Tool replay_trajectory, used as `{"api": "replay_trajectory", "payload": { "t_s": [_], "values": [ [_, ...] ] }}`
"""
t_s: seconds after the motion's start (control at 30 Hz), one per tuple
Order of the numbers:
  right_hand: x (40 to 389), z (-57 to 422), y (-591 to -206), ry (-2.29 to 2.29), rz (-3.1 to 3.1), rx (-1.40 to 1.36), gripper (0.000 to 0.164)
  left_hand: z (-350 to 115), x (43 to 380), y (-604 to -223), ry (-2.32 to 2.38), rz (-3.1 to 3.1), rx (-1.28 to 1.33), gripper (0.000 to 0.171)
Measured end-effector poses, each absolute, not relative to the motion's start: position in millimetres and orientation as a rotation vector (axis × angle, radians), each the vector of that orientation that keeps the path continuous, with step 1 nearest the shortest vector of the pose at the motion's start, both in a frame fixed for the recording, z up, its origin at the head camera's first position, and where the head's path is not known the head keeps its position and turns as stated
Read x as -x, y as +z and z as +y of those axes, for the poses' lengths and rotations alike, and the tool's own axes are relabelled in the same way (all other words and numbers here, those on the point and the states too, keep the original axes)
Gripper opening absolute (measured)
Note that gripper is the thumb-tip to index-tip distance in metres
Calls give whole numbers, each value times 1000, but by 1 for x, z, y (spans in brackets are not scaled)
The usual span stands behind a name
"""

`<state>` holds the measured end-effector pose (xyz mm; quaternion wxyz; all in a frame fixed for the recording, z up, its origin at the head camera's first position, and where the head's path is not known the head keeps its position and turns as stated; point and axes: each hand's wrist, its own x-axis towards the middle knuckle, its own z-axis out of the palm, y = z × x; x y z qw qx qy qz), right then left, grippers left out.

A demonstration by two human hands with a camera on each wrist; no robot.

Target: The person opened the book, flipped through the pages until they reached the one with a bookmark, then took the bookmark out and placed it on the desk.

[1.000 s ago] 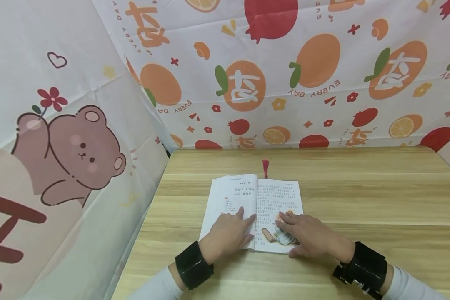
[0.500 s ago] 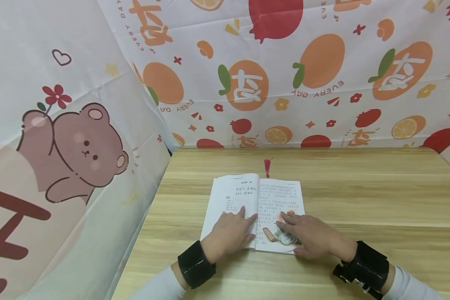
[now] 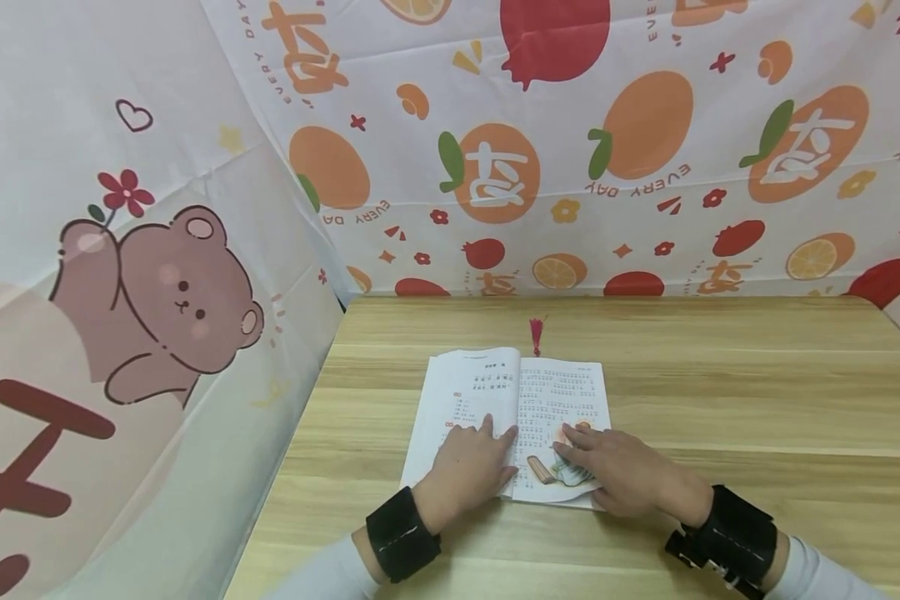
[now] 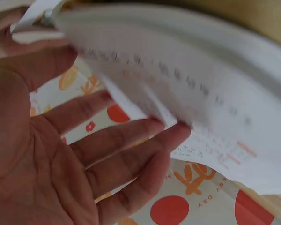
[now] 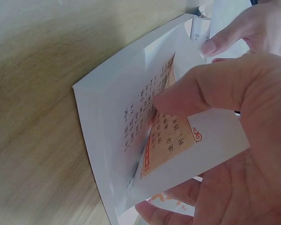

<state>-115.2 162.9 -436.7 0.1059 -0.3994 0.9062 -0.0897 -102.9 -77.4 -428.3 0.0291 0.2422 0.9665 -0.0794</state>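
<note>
An open book (image 3: 562, 392) with printed text and a coloured drawing lies on the table. My left hand (image 3: 471, 467) rests on its left page near the spine, fingers spread; the left wrist view shows the fingertips against the paper (image 4: 201, 79). At the lower right corner of the book, my right hand (image 3: 626, 471) pinches a page (image 5: 178, 150) with the thumb beneath it and the fingers on its upper side. That page bends up, showing a tan text box on its underside. Part of the drawing is covered by the right fingers.
A red tassel (image 3: 536, 333) sticks out past the book's top edge onto the wooden table (image 3: 720, 383). Fruit-printed cloth (image 3: 390, 183) hangs behind the table, and a bear-printed cloth (image 3: 172, 308) hangs on the left. Black bands (image 3: 403, 533) wrap both wrists.
The lower right corner of the right page has curled upward, with the right thumb shifting in under it. The left hand stays on the left page. The head view has shifted slightly.
</note>
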Motion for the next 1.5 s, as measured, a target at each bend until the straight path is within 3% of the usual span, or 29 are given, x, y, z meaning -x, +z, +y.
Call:
{"api": "replay_trajectory", "payload": {
  "t_s": [0.5,0.8,0.9,1.07,1.33,1.5],
  "values": [
    [114,158,-434,-186,2839,1263,49,-71,102,-441,-322,3109,-888,55],
    [110,138,-431,-127,3095,1482,64,-68,97,-437,-308,2980,-960,88],
    [109,133,-430,-149,3145,1505,65,-68,96,-437,-338,2985,-977,83],
    [108,128,-432,-246,3181,1543,68,-68,93,-439,-368,3031,-938,60],
    [106,144,-440,-348,3234,1192,85,-71,89,-432,12,3193,-654,103],
    [103,157,-444,-337,2921,1063,84,-78,86,-429,8,3263,-695,107]
  ]
}}
